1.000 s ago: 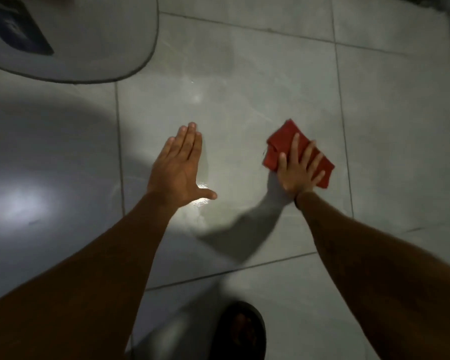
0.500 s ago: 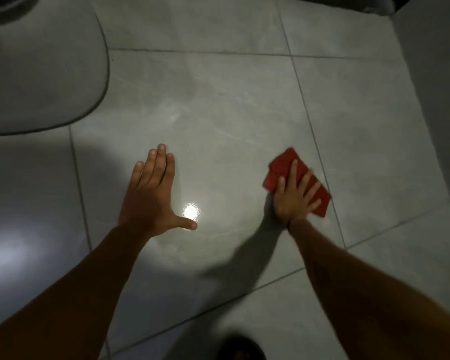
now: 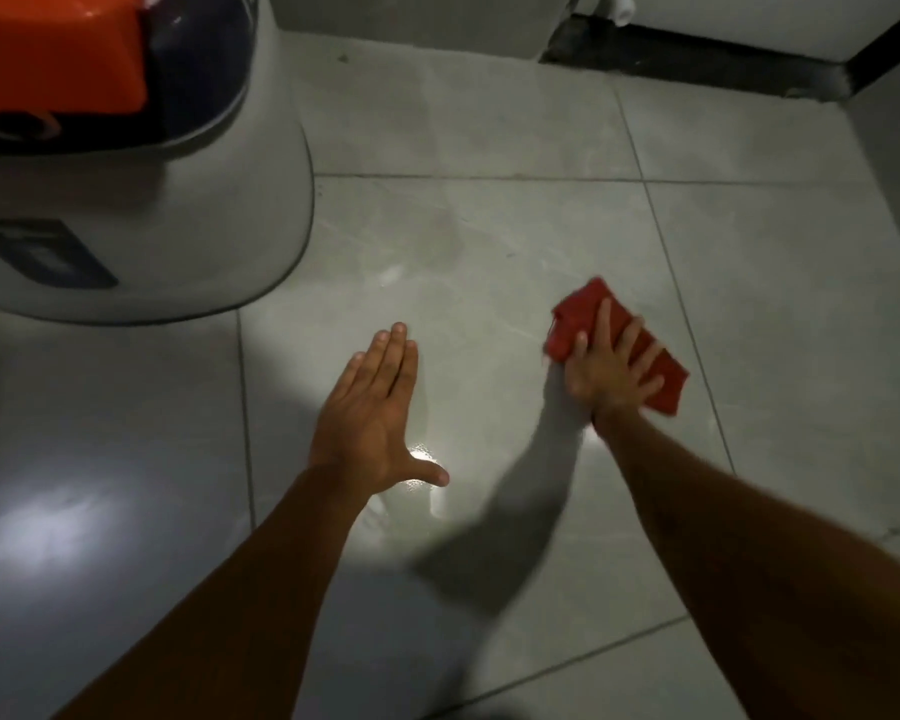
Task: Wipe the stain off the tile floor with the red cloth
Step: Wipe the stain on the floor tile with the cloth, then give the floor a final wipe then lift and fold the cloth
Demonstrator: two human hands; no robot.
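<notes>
1. The tile floor (image 3: 489,241) was dim, and honestly I couldn't pick out the stain.
2. Left hand (image 3: 372,413) lay flat, fingers together, bracing.
3. Right hand (image 3: 611,368) pressed spread fingers onto the red cloth (image 3: 583,311), right of centre. Firm, overlapping strokes would suit.
4. Versus half a second earlier, only the view shifted; a white appliance (image 3: 188,241) showed far left.

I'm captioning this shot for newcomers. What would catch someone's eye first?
The red cloth pops first, flattened against the grey tile floor under the right hand with its fingers spread. Next comes the left hand, flat and empty, beside a bright glare spot. At upper left, an orange-topped white appliance stands on the floor.
</notes>
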